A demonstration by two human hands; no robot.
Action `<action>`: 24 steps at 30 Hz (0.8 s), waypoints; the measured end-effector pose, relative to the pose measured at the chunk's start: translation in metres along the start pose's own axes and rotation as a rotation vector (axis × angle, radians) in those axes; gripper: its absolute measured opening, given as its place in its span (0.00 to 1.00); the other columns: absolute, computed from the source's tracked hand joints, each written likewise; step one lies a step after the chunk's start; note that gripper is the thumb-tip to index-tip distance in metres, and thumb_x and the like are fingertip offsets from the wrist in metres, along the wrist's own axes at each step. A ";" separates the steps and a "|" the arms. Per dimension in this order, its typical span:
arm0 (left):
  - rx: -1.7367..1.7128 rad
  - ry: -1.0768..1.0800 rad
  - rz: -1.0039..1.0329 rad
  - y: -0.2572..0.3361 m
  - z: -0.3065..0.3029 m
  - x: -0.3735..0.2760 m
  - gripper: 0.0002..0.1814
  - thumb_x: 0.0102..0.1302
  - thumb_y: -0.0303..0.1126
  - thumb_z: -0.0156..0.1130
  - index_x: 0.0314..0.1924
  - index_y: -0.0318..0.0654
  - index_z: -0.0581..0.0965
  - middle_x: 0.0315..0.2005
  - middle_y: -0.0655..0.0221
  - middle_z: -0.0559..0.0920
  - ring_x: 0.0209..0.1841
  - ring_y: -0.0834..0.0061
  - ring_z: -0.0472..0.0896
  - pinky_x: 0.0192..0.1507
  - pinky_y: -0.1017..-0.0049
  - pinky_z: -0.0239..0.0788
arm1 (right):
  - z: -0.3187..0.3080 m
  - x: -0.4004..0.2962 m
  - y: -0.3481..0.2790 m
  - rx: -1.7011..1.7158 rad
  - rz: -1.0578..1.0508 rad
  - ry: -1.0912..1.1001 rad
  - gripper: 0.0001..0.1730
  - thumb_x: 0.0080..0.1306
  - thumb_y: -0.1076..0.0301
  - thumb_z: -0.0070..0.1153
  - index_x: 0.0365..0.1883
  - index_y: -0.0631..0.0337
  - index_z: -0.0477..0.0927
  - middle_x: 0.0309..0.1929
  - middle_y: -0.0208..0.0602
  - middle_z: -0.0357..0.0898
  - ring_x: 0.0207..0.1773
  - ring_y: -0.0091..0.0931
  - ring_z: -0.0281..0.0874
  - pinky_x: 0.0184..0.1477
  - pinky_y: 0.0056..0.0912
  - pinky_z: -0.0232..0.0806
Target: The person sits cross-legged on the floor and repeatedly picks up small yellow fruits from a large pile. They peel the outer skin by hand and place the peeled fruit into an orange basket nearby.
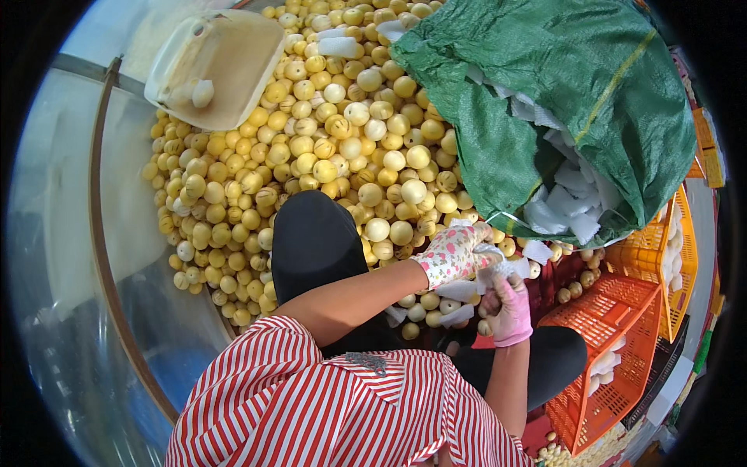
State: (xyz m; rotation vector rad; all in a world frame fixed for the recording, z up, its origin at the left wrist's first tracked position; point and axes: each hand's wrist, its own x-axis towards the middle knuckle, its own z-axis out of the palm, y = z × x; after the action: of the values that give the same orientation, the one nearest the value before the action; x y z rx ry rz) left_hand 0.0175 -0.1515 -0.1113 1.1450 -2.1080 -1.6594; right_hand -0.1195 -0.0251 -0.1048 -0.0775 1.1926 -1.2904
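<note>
My left hand (452,254), in a white glove with a floral print, grips a white foam net sleeve (492,269) from above. From below, my right hand (509,309) in a pink glove pinches the same sleeve. Whether a fruit sits inside it, I cannot tell. Loose foam sleeves (458,290) lie just under my hands among pale round fruits (416,312). Beyond my left hand spreads a large heap of yellow, dark-striped pepino melons (350,149). A green woven sack (560,70) gapes towards me, with many white foam sleeves (569,204) in its mouth.
An orange plastic crate (613,303) stands tilted at my right with sleeved fruit inside. Behind it is a yellow crate (680,251), also holding wrapped fruit. A whitish plastic tub (245,70) rests on the heap at upper left. Clear plastic sheeting (64,245) and a curved bar (99,233) bound the left side.
</note>
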 end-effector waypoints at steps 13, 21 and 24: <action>0.642 0.544 -0.948 -0.118 -0.158 0.003 0.40 0.61 0.49 0.65 0.69 0.46 0.62 0.71 0.57 0.58 0.66 0.54 0.67 0.64 0.60 0.64 | 0.002 0.022 0.036 -0.718 -0.374 0.059 0.15 0.61 0.65 0.65 0.40 0.66 0.77 0.35 0.31 0.76 0.33 0.22 0.72 0.39 0.22 0.66; -1.117 0.617 -0.549 -0.122 -0.161 -0.001 0.28 0.64 0.34 0.67 0.60 0.32 0.68 0.50 0.56 0.76 0.45 0.64 0.78 0.43 0.76 0.77 | 0.030 -0.010 0.010 -1.006 -0.103 -0.447 0.14 0.61 0.57 0.63 0.35 0.60 0.85 0.38 0.43 0.80 0.42 0.38 0.75 0.50 0.37 0.67; -1.477 0.350 -0.509 -0.103 -0.145 -0.003 0.24 0.70 0.47 0.55 0.53 0.33 0.73 0.47 0.54 0.77 0.37 0.64 0.78 0.31 0.73 0.74 | 0.018 -0.021 0.025 -1.106 -0.072 -0.493 0.12 0.62 0.60 0.63 0.38 0.58 0.85 0.35 0.43 0.80 0.41 0.36 0.76 0.48 0.34 0.68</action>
State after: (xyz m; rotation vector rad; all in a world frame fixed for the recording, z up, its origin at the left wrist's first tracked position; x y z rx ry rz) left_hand 0.1517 -0.2603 -0.1545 1.1822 -0.0507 -2.1907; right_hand -0.0860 -0.0100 -0.0989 -1.1737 1.3261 -0.4779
